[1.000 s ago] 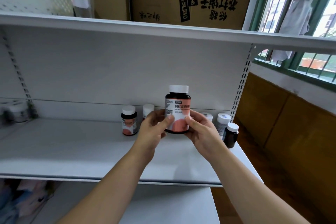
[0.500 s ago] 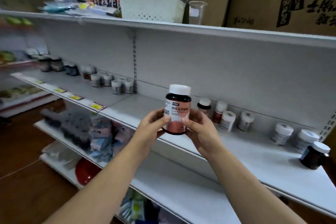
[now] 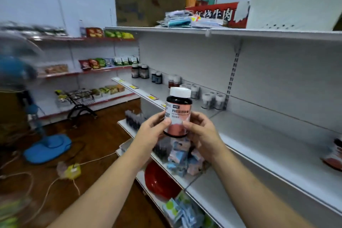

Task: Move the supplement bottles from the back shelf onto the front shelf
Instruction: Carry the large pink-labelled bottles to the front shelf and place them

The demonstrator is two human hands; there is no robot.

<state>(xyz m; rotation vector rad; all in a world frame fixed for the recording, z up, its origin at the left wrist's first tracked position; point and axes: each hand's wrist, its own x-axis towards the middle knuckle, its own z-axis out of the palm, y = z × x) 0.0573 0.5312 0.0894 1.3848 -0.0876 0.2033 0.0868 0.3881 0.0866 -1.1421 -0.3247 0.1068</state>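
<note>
A dark supplement bottle (image 3: 178, 111) with a white cap and a pink-and-white label stands upright in the air in front of me. My left hand (image 3: 150, 133) grips its left side and my right hand (image 3: 200, 135) grips its right side, thumbs on the label. Behind it a white shelf (image 3: 273, 142) runs away to the left, with several more supplement bottles (image 3: 211, 99) standing along its back wall. Another dark bottle (image 3: 335, 153) shows blurred at the right edge of that shelf.
A top shelf carries a cardboard box (image 3: 148, 5), packets and a white basket (image 3: 296, 5). Lower shelves hold boxes and a red bowl (image 3: 159, 181). A blue fan base (image 3: 47, 148), cables and a yellow power strip (image 3: 71, 171) lie on the wooden floor; snack shelves (image 3: 88, 72) stand at the far left.
The view has swung left along the aisle while both hands keep holding the same bottle upright. The window and right end of the shelf are out of view; the floor and far shelves have appeared.
</note>
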